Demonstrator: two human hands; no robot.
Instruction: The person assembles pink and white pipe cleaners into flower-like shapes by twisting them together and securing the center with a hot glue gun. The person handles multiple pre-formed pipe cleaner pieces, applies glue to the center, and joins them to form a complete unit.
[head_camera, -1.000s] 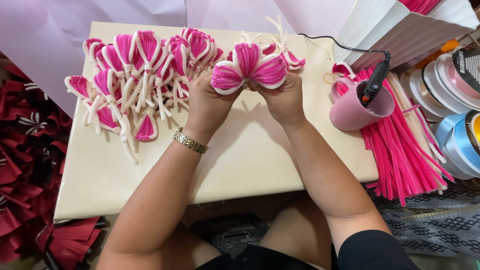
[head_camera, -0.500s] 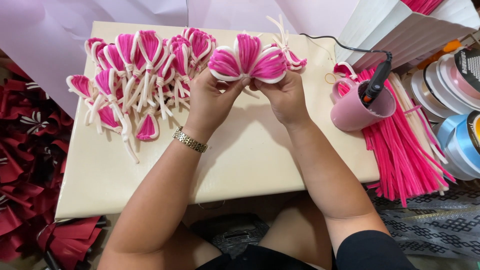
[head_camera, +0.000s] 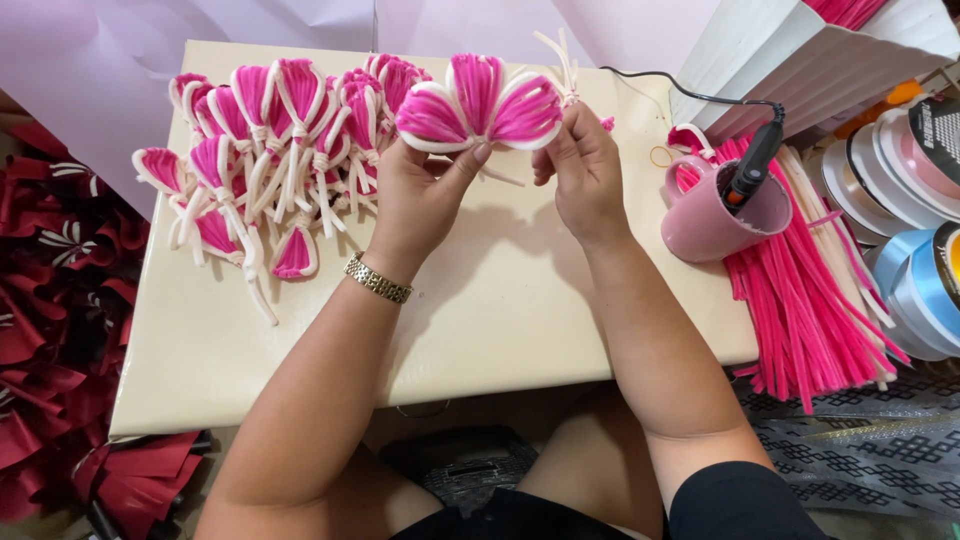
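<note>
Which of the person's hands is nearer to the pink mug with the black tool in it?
Right. The right hand is just left of the pink mug, holding the petal piece; the left hand is farther left.

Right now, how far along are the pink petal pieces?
Done: a heap of finished pink-and-white petals lies on the cream table. In hand: the left hand and right hand hold a three-petal cluster together at its base. Left: a large bundle of pink pipe cleaners lies unused beside the pink mug.
</note>
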